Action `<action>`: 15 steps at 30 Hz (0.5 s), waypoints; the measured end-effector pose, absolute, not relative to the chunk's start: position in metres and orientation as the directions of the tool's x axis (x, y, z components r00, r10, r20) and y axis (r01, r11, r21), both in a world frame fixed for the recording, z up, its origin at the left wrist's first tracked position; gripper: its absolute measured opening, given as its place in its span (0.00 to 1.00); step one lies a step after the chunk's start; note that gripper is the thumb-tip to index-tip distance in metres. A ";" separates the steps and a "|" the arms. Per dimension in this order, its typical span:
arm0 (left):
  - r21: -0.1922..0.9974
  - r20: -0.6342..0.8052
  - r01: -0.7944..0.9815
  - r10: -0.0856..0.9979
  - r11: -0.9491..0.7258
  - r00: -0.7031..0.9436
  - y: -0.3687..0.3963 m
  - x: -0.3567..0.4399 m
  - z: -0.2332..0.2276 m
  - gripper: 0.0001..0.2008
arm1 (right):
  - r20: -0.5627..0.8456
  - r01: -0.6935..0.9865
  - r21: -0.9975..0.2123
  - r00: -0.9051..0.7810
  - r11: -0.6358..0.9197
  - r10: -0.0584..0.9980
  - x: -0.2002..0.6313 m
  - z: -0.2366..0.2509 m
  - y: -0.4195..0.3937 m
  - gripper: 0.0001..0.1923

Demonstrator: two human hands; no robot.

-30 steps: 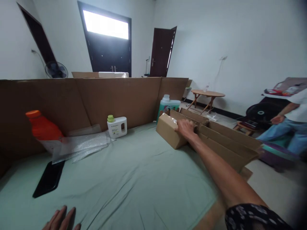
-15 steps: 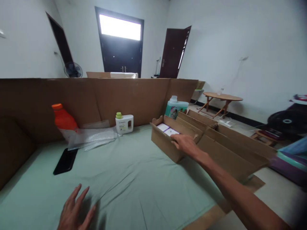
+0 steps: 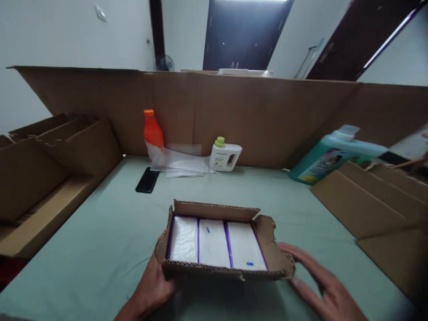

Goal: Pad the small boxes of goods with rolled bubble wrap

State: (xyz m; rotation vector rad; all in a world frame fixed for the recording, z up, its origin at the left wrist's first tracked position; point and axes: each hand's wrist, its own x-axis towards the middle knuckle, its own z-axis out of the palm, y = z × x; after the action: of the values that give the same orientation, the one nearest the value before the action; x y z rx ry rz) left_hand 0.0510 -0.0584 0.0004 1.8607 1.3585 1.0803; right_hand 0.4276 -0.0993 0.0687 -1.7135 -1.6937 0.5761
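I'd steady the open box [image 3: 216,211] at the green cloth's [image 3: 100,258] near middle, left hand [image 3: 152,285] gripping its left end, right hand [image 3: 331,292] spread at its right corner (pressing or not, I can't tell from here), so the white packs [image 3: 214,245] don't shift.

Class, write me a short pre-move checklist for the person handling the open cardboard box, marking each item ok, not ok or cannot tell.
1. Left hand holding the cardboard box: ok, it grips the left end.
2. Right hand gripping too: cannot tell; its fingers are at the right end, but any grip is unclear.
3. White packs inside the box: ok, three side by side.
4. Box closed: not ok, the top is open.
5. Box resting on the table: cannot tell, its underside is hidden.
6. Phone and white bottle apart from the box: ok, both lie beyond it.
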 end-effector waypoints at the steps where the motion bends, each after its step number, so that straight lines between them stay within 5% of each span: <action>1: 0.839 0.275 0.452 0.953 -0.302 0.127 -0.059 0.054 0.000 0.42 | 0.057 0.682 -0.731 0.058 0.002 0.997 0.431 0.049 -0.098 0.24; 6: 0.845 0.318 0.436 0.947 -0.309 0.054 -0.039 0.051 -0.003 0.43 | -0.055 0.588 -0.808 -0.014 -0.036 0.998 0.409 -0.009 -0.067 0.21; 10: 0.873 0.168 0.462 0.986 -0.159 0.023 0.016 0.020 0.000 0.27 | 0.037 0.520 -0.848 -0.130 0.101 0.991 0.363 0.000 -0.002 0.23; 15: 0.897 0.138 0.429 0.989 -0.104 -0.049 0.057 -0.002 -0.008 0.29 | 0.091 0.479 -0.839 -0.345 0.259 0.934 0.349 0.029 0.066 0.20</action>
State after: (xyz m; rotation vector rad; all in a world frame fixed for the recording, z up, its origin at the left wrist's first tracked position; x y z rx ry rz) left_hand -0.0016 0.0567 -0.0085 1.5899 1.5295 1.1224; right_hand 0.3492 0.0658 0.0287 -1.2778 -1.9352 0.9804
